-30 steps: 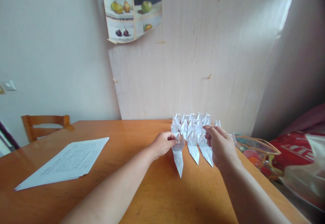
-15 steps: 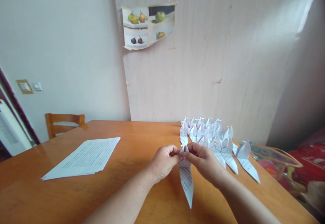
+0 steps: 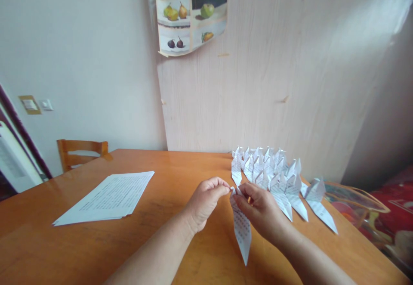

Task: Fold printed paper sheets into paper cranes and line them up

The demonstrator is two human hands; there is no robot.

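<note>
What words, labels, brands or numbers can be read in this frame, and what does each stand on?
None can be read.
Paper stack: rows of print, too small to read.
Folded paper in the right hand: printed lines, too blurred to read.
Other folded papers: print, too small to read.
Red item at the picture's right edge: pale marks, too blurred.

A folded white paper figure [image 3: 242, 229], printed with rows of dark text, is pinched at its peaked top, its long tapering tail pointing nearward over the counter [image 3: 190, 164].
</note>
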